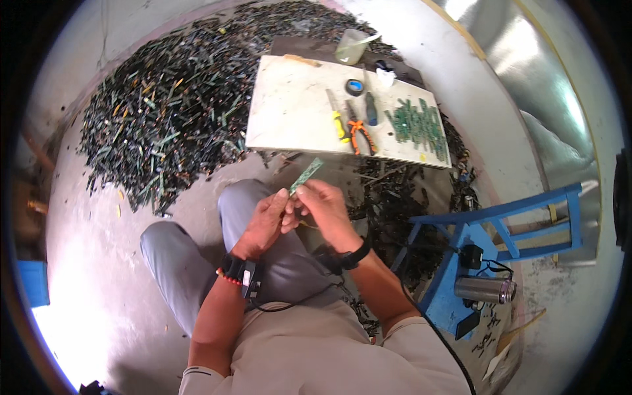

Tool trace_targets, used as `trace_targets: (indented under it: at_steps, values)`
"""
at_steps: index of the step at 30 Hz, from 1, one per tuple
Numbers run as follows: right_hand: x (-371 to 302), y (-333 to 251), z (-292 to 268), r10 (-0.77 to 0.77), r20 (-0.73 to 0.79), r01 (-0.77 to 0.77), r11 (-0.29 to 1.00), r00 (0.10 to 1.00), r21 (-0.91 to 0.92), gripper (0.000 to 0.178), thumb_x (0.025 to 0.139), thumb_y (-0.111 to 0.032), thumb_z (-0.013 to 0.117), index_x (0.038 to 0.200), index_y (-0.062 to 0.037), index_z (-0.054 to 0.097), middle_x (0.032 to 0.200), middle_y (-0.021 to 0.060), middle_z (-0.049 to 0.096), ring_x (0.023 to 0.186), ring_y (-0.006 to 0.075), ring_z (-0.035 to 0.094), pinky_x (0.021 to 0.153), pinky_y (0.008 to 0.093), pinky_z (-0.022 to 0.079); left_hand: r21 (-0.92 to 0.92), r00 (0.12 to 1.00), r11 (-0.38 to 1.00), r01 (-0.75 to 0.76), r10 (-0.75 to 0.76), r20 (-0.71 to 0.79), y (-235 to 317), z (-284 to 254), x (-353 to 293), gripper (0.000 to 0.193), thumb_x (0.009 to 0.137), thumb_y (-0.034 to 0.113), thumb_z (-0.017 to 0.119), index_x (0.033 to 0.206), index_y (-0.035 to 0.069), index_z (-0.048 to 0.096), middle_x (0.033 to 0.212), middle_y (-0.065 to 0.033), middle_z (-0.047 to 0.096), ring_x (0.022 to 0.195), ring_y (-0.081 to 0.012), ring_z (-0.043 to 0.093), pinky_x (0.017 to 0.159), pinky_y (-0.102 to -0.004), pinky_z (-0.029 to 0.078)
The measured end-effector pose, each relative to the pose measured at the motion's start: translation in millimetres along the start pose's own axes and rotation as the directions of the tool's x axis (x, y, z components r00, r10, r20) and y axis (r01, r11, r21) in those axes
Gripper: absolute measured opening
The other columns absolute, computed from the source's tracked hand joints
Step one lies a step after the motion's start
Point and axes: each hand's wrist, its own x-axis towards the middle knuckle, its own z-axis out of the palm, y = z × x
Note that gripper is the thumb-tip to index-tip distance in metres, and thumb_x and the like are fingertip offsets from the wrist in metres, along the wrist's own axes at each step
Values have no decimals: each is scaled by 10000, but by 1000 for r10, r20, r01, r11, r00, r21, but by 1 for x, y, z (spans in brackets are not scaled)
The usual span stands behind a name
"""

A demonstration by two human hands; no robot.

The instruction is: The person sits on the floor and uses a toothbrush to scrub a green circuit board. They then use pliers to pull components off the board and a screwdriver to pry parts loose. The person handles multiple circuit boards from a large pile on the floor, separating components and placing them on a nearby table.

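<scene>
Above my lap, a narrow green circuit board strip [307,173] is pinched at its lower end between both hands. My left hand [268,216] closes on it with thumb and fingertips. From the other side, my right hand [322,205] grips the same strip, its thumb close to the left one. The strip's upper end points away from me, toward the near edge of the white board [289,99]. On that board lie a yellow-handled tool [338,124], orange-handled pliers [359,133], a dark-handled screwdriver [371,110] and a pile of green circuit board strips [418,125].
A large heap of dark strips [178,105] covers the floor at far left. A tape roll [354,87] and a pale plastic container [352,46] are at the board's far side. On my right, a blue chair [461,276] carries a metal flask [484,289]; a cable runs beside it.
</scene>
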Motion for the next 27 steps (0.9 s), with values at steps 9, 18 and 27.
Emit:
trace_targets:
  at_steps: [9,18,27]
  values:
    - [27,-26,-74,-270,-428,137,939,862,-317,187,1000,-196,518,893,-62,593,693,-8,603,555,50,549,505,210,423,127,999,992,24,-19,-38,-10,0,3,417,1030,410,458,764,93,505,613,2,434,516,-113,380,536,-269,353]
    - [88,-59,-316,-566,-486,-128,555,667,-822,236,935,-163,566,801,27,604,657,120,568,561,216,501,555,352,410,65,998,997,45,-42,-38,-9,3,4,416,1028,416,462,761,100,505,607,5,440,512,-113,387,613,-303,410]
    - [51,-14,-253,-478,-681,184,869,555,-460,234,947,-187,552,836,-2,642,701,-15,572,597,62,483,538,245,389,54,998,998,23,-20,-58,-10,7,3,405,1027,413,466,774,100,511,609,5,448,512,-112,391,625,-301,415]
